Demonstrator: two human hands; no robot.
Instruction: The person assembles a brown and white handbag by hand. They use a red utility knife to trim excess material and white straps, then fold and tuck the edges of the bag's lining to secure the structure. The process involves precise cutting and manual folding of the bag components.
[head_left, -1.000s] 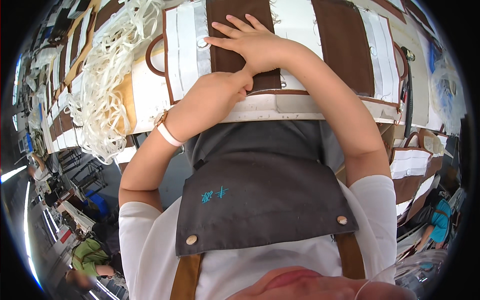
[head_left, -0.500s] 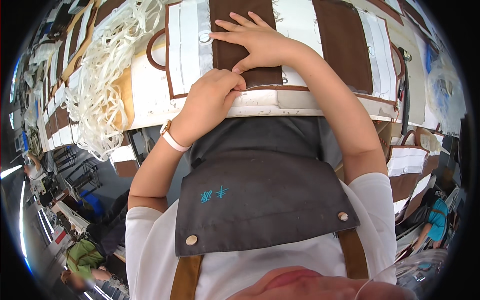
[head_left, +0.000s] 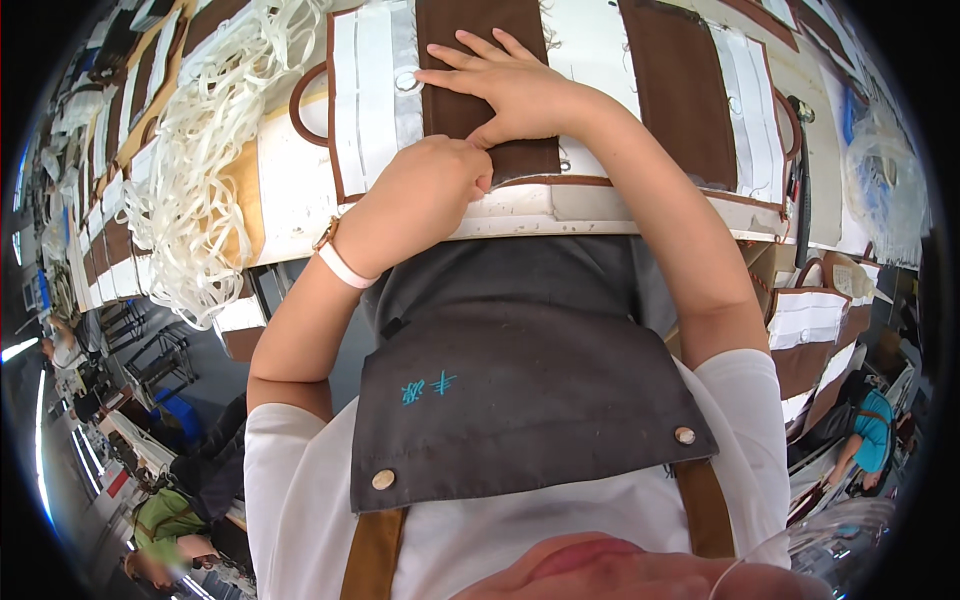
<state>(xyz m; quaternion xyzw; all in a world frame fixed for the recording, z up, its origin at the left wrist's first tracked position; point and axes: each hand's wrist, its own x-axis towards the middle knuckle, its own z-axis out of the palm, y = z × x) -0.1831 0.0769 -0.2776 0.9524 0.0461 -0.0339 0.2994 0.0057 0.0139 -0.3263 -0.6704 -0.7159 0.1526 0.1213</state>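
Note:
A brown and white fabric panel (head_left: 370, 100) with a brown edge trim lies flat on the worktable. My right hand (head_left: 510, 85) rests on its brown middle strip (head_left: 455, 40), fingers spread and pointing left toward a small metal ring (head_left: 407, 80). My left hand (head_left: 430, 190) is curled at the panel's near edge, its fingertips pinching the fabric just under my right thumb. A white band sits on my left wrist (head_left: 343, 265).
A heap of loose white straps (head_left: 200, 170) lies to the left on the table. More brown and white panels (head_left: 690, 90) lie to the right, and finished pieces (head_left: 805, 320) stack lower right. Other people sit at the lower left and right edges.
My left hand has slid slightly up along the panel's near edge toward my right thumb. My right hand stays pressed on the brown strip.

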